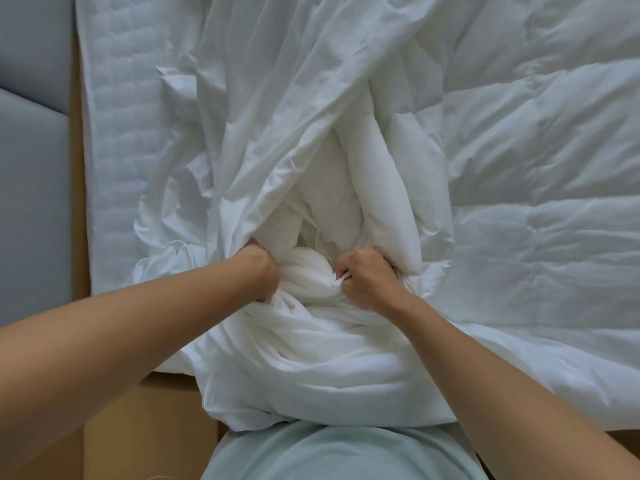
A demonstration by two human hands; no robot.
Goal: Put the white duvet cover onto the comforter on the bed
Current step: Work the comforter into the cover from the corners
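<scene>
The white duvet cover point(277, 98), thin and creased, lies bunched over the left part of the mattress point(114, 133), its opening gaping toward the near edge. The puffy quilted comforter point(536, 150) spreads flat over the right part, one rolled end inside that opening.

Duvet cover point(277, 109): thin matt creased cloth; comforter point(540, 140): quilted, seemingly puffy.
</scene>
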